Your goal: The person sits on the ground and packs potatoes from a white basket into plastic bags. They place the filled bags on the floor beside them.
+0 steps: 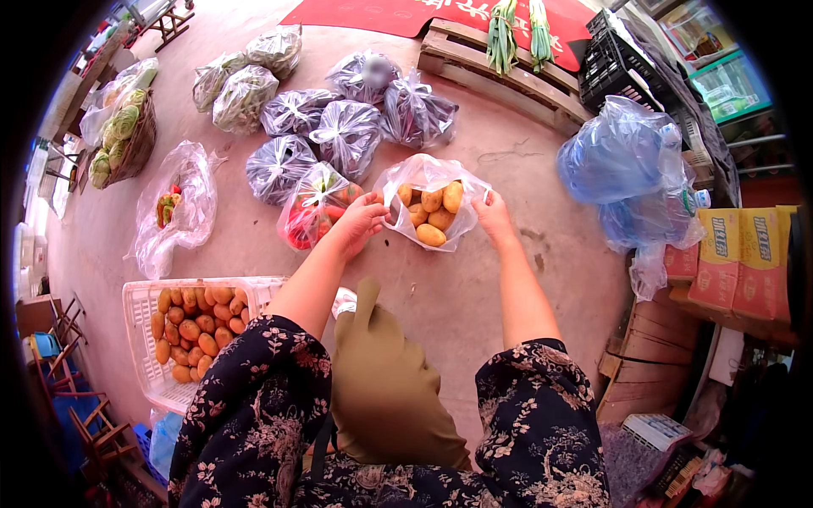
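Observation:
A clear plastic bag (470,225) stands open on the concrete floor, with several potatoes (441,219) inside. My right hand (494,219) pinches its right rim. At the left rim is my left hand (361,225), its fingertips closed on the plastic and the thumb side partly turned from view. Close beside my left hand sits a tied bag of red and green peppers (314,206). Below my left forearm, a white plastic crate (136,330) holds many more potatoes (190,327); the forearm and sleeve cover its right side.
Tied bags of dark purple vegetables (346,136) and bags of greens (244,95) lie ahead. Leftward are an opened plastic bag with peppers (184,235) and a basket of cabbages (120,136). A wooden pallet (457,54) bears leeks (502,38). Bagged water bottles (616,159) and cartons (740,260) stand right.

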The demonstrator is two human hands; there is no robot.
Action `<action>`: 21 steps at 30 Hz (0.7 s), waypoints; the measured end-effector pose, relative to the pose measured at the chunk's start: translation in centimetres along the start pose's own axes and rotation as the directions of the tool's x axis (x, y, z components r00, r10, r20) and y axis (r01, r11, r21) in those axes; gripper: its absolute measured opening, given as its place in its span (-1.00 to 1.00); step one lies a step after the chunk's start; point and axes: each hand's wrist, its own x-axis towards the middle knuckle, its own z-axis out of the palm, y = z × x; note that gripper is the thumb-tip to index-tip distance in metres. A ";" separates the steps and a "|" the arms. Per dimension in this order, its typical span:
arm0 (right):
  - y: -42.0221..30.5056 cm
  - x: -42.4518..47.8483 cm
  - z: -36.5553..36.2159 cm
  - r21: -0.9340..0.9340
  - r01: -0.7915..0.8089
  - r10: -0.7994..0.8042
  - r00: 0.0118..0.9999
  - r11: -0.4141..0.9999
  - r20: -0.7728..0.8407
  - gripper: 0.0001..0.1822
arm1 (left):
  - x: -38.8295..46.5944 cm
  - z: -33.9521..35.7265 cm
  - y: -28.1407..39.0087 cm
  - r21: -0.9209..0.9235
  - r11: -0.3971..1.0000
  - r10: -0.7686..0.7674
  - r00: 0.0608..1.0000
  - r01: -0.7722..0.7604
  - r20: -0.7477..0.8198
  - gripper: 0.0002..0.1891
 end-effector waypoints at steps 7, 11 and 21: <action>-2.5 -4.9 2.4 0.069 -0.149 0.147 0.989 0.986 0.034 -0.23 | -2.9 -1.6 -1.2 -0.147 0.989 -0.031 0.991 0.011 -0.131 -0.46; -2.7 -5.7 1.3 0.047 -0.189 0.190 0.982 0.981 -0.012 -0.17 | -7.3 -2.9 -0.9 -0.284 0.957 0.031 0.991 -0.066 -0.127 -0.54; -14.5 -15.2 8.7 0.237 0.077 -0.144 0.949 0.969 0.280 -0.69 | -28.1 -13.4 -8.6 -0.266 0.895 0.235 0.884 -0.359 -0.405 -0.74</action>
